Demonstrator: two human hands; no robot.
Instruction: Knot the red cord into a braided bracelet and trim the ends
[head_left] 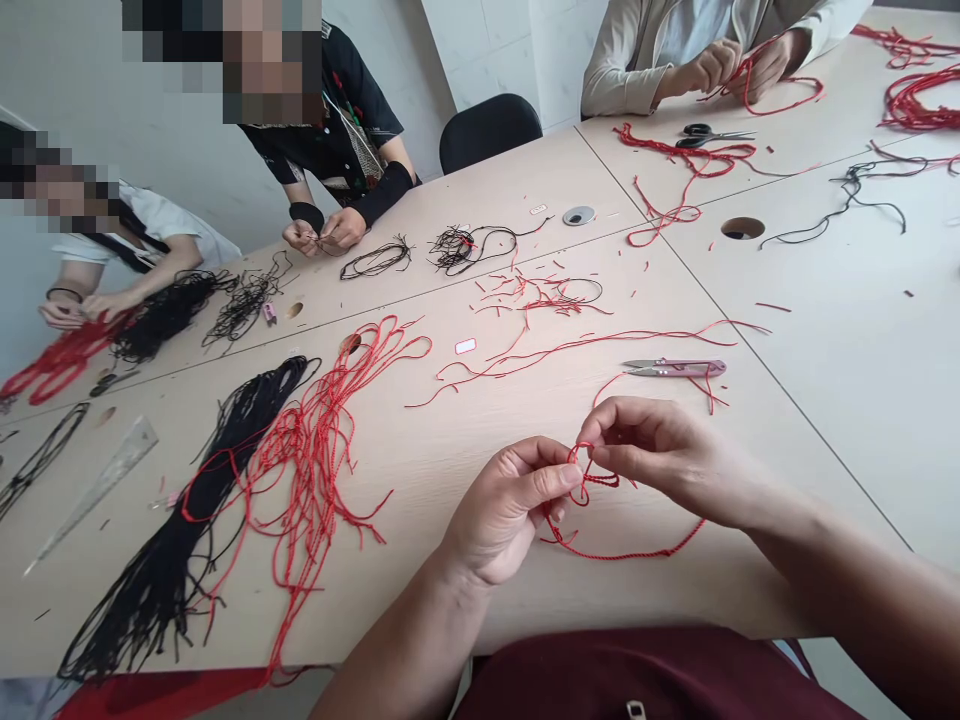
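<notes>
Between my hands is a red cord (600, 481), looped into a small knot-like bundle at my fingertips. My left hand (517, 500) pinches the loops between thumb and index finger. From the right, my right hand (660, 445) closes thumb and index finger on the upper part of a loop. A longer twisted part of red cord (645, 555) curves over the table below my hands. Just beyond my right hand lie thread snips (675, 368) with a pinkish handle and a few red cord scraps around them.
Left of me lie a bundle of black cords (225, 470) and a tangle of red cords (322, 450). Red offcuts (547, 292) and a long thin red thread (570, 345) lie ahead. Several people work around the table (825, 420), near black scissors (709, 135) and cable holes (742, 229).
</notes>
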